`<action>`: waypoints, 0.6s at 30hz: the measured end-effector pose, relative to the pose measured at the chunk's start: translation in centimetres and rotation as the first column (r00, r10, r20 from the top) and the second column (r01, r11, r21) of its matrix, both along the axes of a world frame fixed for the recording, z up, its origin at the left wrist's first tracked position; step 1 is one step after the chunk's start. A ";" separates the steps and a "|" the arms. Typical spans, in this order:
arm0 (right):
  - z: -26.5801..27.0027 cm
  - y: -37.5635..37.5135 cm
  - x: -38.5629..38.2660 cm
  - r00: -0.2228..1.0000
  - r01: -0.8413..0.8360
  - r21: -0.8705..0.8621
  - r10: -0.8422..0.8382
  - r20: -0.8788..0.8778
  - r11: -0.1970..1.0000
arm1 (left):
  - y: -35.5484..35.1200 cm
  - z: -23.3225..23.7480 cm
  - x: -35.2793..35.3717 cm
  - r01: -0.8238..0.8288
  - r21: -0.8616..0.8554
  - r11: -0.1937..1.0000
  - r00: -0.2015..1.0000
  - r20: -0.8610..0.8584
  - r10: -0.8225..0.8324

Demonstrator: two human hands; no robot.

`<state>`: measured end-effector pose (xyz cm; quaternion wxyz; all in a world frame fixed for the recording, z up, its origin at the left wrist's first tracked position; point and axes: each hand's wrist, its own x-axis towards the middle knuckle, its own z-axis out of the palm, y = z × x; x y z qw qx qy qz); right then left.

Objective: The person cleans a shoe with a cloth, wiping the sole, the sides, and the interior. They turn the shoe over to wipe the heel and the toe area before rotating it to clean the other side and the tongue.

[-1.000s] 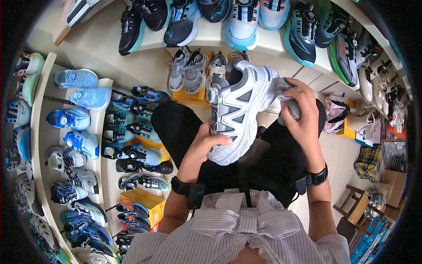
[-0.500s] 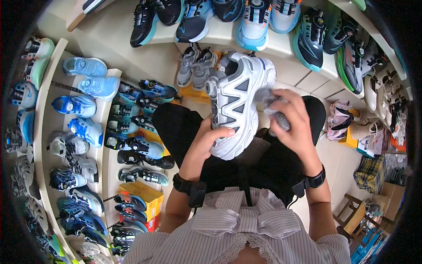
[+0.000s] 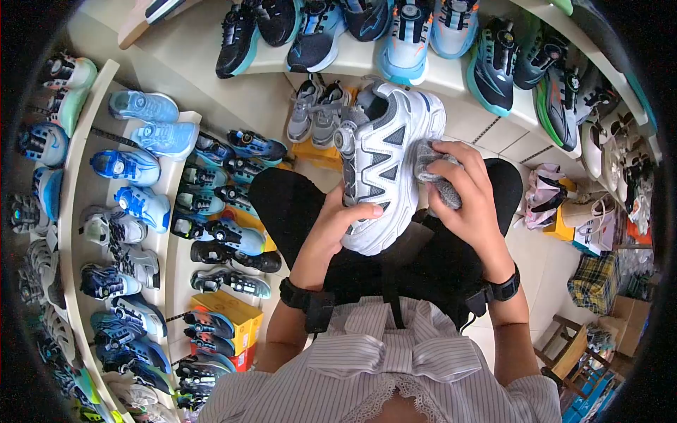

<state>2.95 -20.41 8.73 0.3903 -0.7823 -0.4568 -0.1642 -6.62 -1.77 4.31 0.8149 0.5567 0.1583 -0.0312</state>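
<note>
A white and grey sneaker with a dial and dark triangular patches is held up over my lap, its toe toward me. My left hand grips it near the toe, thumb on the side upper and the other fingers hidden behind it. A crumpled grey cloth is bunched in my right hand, whose fingers curl over it. This cloth touches the edge of the sole on the shoe's right side.
Shelves of sneakers stand on the left, and a curved shelf of shoes runs across the top. Grey shoes sit beyond my knees. A yellow shoebox is lower left; a wooden stool is lower right.
My right hand and the cloth have come to rest against the sole, where they were blurred by motion before. The sneaker has barely shifted in my left hand.
</note>
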 end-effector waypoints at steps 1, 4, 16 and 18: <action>0.1 -0.1 0.0 1.000 0.006 0.007 -0.006 0.010 1.000 | 0.0 0.1 0.1 0.002 0.002 1.000 1.000 0.003 -0.002; 0.6 -0.1 -0.2 0.999 0.042 0.026 -0.043 0.021 0.999 | -0.1 0.4 0.3 0.019 -0.074 0.997 1.000 -0.021 -0.021; 0.8 0.2 -0.3 0.964 -0.262 -0.207 0.266 -0.011 0.942 | -0.3 0.4 1.2 -0.087 0.077 0.993 0.996 0.029 0.085; 1.0 0.1 0.4 0.980 -0.197 -0.148 0.194 -0.037 0.969 | -0.2 0.0 1.2 -0.088 0.038 0.995 0.996 0.010 0.087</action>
